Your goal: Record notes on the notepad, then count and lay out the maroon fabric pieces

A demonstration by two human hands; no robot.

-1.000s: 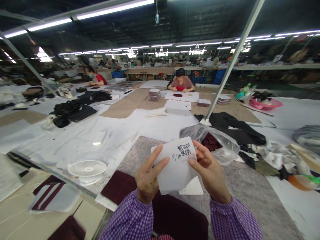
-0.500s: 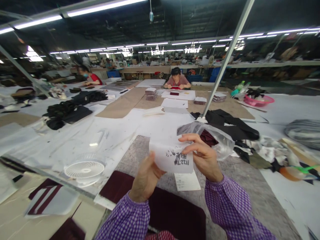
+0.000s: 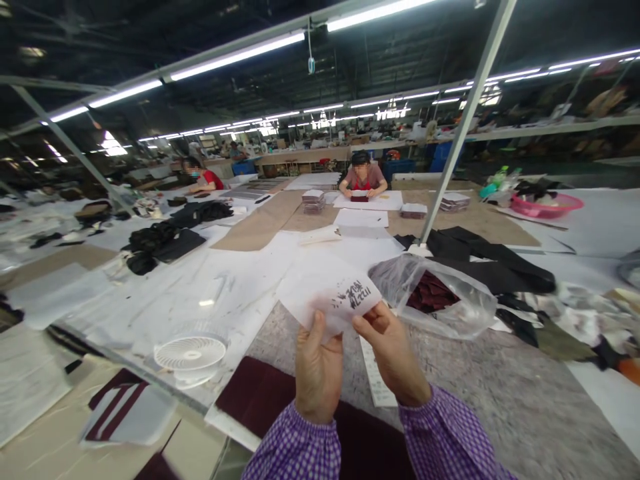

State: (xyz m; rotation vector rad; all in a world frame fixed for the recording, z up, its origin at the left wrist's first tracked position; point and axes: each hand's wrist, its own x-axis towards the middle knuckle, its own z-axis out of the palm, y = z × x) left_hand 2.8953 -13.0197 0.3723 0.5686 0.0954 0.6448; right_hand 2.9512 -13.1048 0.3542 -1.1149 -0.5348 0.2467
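Both my hands hold a thin white paper sheet [image 3: 325,290] with black handwriting, raised over the table in front of me. My left hand [image 3: 316,373] is closed on its lower edge, thumb on top. My right hand [image 3: 390,350] pinches the edge just right of that. Under my arms lies a dark maroon fabric piece [image 3: 260,400] on a grey mat [image 3: 480,393]. A small white slip [image 3: 376,373] lies on the mat below my right hand.
A clear plastic bag [image 3: 440,300] with maroon pieces lies right of the sheet, black fabric [image 3: 485,257] beyond it by a slanted metal pole [image 3: 460,133]. A small white fan [image 3: 190,353] sits at left. Two people sit far across the table; a pink basin [image 3: 545,207] stands at right.
The sheet has been turned and tipped away from me; the writing now faces up and away. Both hands slid to its lower edge and sit closer together.
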